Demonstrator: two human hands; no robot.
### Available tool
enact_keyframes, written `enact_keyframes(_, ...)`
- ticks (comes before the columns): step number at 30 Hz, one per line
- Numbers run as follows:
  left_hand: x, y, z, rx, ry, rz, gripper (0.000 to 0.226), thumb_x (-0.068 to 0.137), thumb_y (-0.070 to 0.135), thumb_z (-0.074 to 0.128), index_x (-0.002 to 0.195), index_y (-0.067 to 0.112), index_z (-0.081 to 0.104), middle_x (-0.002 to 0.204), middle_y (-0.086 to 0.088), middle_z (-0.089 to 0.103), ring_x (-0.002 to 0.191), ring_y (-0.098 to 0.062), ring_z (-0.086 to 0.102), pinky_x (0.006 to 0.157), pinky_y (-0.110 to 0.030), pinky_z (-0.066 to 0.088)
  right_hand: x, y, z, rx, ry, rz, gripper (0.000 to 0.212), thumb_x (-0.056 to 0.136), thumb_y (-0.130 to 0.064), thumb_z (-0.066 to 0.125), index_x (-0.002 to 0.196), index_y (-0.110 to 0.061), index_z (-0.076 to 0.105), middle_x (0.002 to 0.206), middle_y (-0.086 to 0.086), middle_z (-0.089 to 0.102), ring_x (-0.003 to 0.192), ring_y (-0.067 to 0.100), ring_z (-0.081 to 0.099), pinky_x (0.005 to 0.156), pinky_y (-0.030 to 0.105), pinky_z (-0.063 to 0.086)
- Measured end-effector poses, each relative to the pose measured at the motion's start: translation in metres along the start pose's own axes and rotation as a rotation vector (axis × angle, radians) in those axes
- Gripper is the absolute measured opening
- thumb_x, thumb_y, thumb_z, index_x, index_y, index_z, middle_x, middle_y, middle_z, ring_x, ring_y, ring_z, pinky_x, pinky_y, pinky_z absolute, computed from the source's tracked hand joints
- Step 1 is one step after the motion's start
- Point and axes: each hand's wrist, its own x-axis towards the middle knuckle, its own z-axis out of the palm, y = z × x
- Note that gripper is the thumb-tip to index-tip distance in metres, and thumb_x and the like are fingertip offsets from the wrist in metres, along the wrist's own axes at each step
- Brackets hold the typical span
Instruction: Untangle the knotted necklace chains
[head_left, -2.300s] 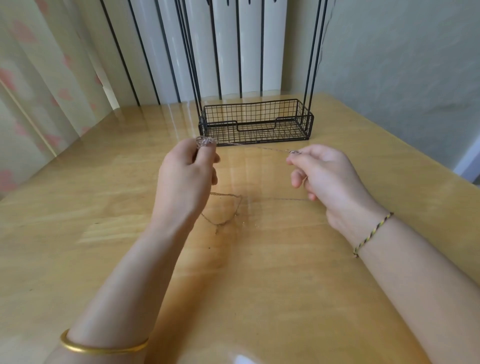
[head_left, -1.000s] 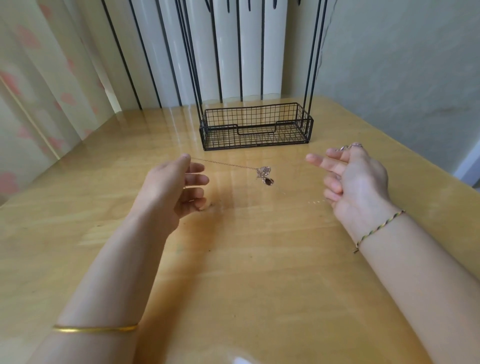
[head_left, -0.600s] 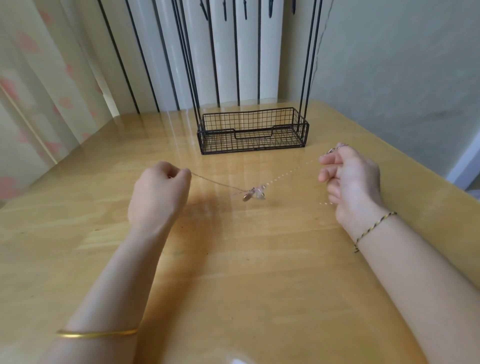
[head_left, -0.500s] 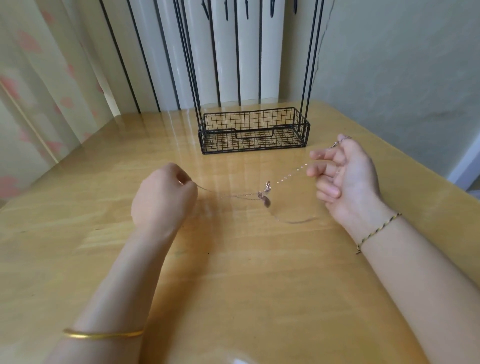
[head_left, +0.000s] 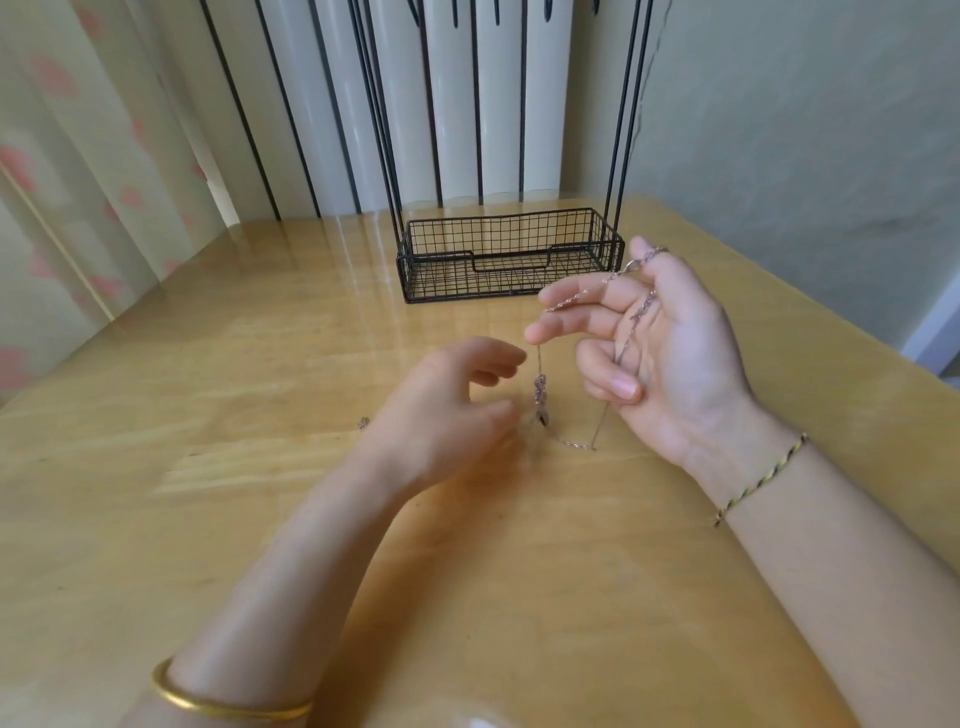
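We look down on a glossy wooden table (head_left: 260, 519) that fills most of the view, with a pale curtain (head_left: 78, 182) with pink blotches to the left and a plain wall (head_left: 779, 130) to the right. Toward the far edge stands a black wire basket (head_left: 467, 288), with thin black rods (head_left: 626, 130) rising from its corners. Nearer us, the right hand (head_left: 670, 353) is raised over the table, palm turned inward, its fingers (head_left: 561, 325) spread and mostly straight, the two lowest ones curled in. The left hand (head_left: 447, 415) is blurred, low over the table just beside it, its fingers (head_left: 488, 356) loosely curved and parted from the thumb, gripping nothing that we can see. A gold bangle (head_left: 223, 706) circles the left forearm, and a braided yellow-and-black cord bracelet (head_left: 758, 480) sits on the right wrist. The necklace chain (head_left: 571, 443) loops over the right thumb tip, lies draped across the outstretched fingers, drops from a fingertip to the table between the two hands, runs a short way along the wood, then climbs back to the right palm. On the hanging stretch sits a small pendant (head_left: 540, 397), just beside the left thumb. A tiny metallic piece (head_left: 362, 422) lies on the table left of the left hand, too small to identify.
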Motion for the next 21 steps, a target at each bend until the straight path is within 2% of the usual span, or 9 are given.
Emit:
enact_keyframes(3, 0.000, 0.000, 0.006, -0.088, -0.037, 0.053, 0.029, 0.087, 0.012, 0.066, 0.114, 0.021, 0.062, 0.101, 0.004, 0.066, 0.089, -0.002, 0.060, 0.074, -0.002, 0.041, -0.001, 0.000, 0.002, 0.015, -0.052, -0.006, 0.060, 0.097, -0.044, 0.021, 0.083, -0.003, 0.063, 0.077, 0.018, 0.069, 0.031, 0.012, 0.021, 0.049, 0.034, 0.004)
enact_keyframes(6, -0.001, 0.002, 0.005, -0.205, -0.015, 0.042, 0.012, 0.089, 0.011, 0.064, 0.096, 0.020, 0.067, 0.088, -0.005, 0.067, 0.072, -0.007, 0.059, 0.073, -0.021, 0.051, -0.002, -0.001, 0.003, 0.019, -0.086, -0.008, 0.060, 0.096, -0.044, 0.020, 0.085, -0.004, 0.063, 0.079, 0.018, 0.069, 0.031, 0.012, 0.022, 0.052, 0.037, 0.004)
enact_keyframes(8, 0.000, 0.003, 0.002, -0.273, 0.042, -0.008, 0.011, 0.091, 0.010, 0.061, 0.091, 0.017, 0.070, 0.083, -0.009, 0.068, 0.067, -0.006, 0.060, 0.065, -0.019, 0.052, -0.002, -0.001, 0.002, 0.025, -0.070, -0.016, 0.058, 0.097, -0.041, 0.019, 0.087, -0.003, 0.063, 0.079, 0.018, 0.069, 0.031, 0.012, 0.023, 0.050, 0.035, 0.005)
enact_keyframes(10, 0.000, 0.002, -0.003, -0.371, 0.079, -0.077, 0.014, 0.093, 0.013, 0.059, 0.090, 0.017, 0.072, 0.081, -0.007, 0.065, 0.068, -0.009, 0.058, 0.064, -0.018, 0.052, 0.000, -0.001, 0.001, 0.039, -0.022, -0.027, 0.055, 0.098, -0.037, 0.019, 0.088, -0.002, 0.061, 0.078, 0.018, 0.069, 0.030, 0.011, 0.022, 0.047, 0.031, 0.006)
enact_keyframes(13, 0.002, -0.002, -0.008, -0.434, 0.123, -0.120, 0.017, 0.094, 0.021, 0.058, 0.091, 0.023, 0.074, 0.078, 0.004, 0.062, 0.074, -0.013, 0.051, 0.077, -0.028, 0.052, 0.003, 0.001, -0.002, 0.017, 0.076, -0.008, 0.050, 0.098, -0.035, 0.022, 0.092, -0.002, 0.060, 0.076, 0.017, 0.069, 0.030, 0.011, 0.022, 0.042, 0.026, 0.008)
enact_keyframes(16, 0.002, -0.003, -0.012, -0.478, 0.173, -0.151, 0.020, 0.095, 0.028, 0.055, 0.094, 0.026, 0.075, 0.071, 0.004, 0.050, 0.070, -0.013, 0.044, 0.074, -0.026, 0.042, 0.004, 0.004, -0.003, -0.163, 0.186, 0.050, 0.043, 0.099, -0.033, 0.028, 0.088, -0.005, 0.059, 0.075, 0.017, 0.070, 0.031, 0.011, 0.023, 0.035, 0.020, 0.011)
enact_keyframes(19, 0.002, -0.003, -0.017, -0.557, 0.220, -0.176, 0.022, 0.096, 0.030, 0.052, 0.096, 0.029, 0.074, 0.072, 0.004, 0.053, 0.072, -0.010, 0.048, 0.070, -0.023, 0.039, 0.002, 0.007, 0.000, -0.355, 0.230, 0.122, 0.045, 0.100, -0.037, 0.031, 0.086, -0.005, 0.060, 0.068, 0.014, 0.070, 0.032, 0.012, 0.026, 0.032, 0.017, 0.015)
enact_keyframes(21, 0.002, -0.002, -0.021, -0.623, 0.241, -0.198, 0.023, 0.097, 0.031, 0.051, 0.097, 0.028, 0.074, 0.064, 0.009, 0.052, 0.072, -0.009, 0.046, 0.068, -0.023, 0.037, 0.001, 0.008, 0.002, -0.407, 0.226, 0.160, 0.048, 0.101, -0.040, 0.030, 0.088, -0.005, 0.060, 0.064, 0.012, 0.069, 0.031, 0.013, 0.028, 0.031, 0.015, 0.017)
